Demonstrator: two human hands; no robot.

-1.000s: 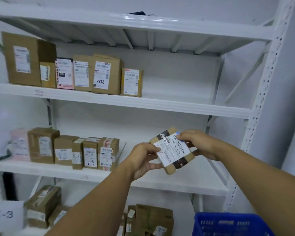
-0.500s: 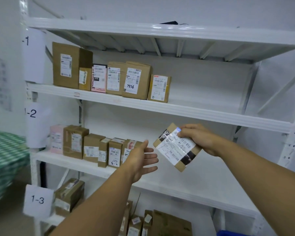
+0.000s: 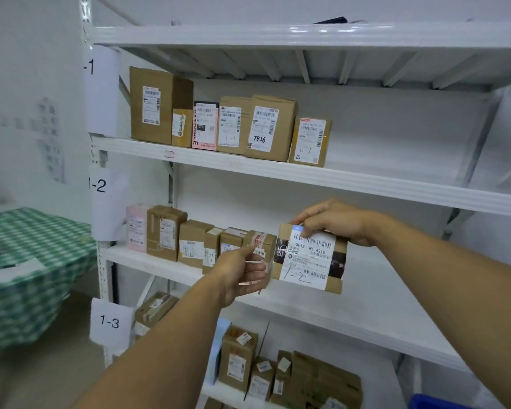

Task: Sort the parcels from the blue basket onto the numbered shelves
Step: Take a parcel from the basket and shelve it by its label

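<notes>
Right grip (image 3: 334,221) pinches the parcel (image 3: 309,259) by top edge; marked 1-2, it's at shelf 1-2 (image 3: 351,314), just right of the row (image 3: 189,240). Left grip (image 3: 242,276) loose, empty. We're placing; nxt we set it upright beside row.

Labelled brown parcel (image 3: 309,258) above middle shelf (image 3: 351,317)

On the left hand (image 3: 239,276) the fingers (image 3: 257,267) are smeared by motion; I can't tell whether they touch the held parcel (image 3: 310,261) or the taped box (image 3: 263,242) they partly cover. The right hand (image 3: 334,222) hides that parcel's top edge. Only a corner of the blue basket (image 3: 443,402) shows, cut off at the bottom. A dark object (image 3: 332,20) sits mostly hidden behind the edge of the top shelf (image 3: 248,35). The wall papers (image 3: 49,137) are too blurred for me to read.
</notes>
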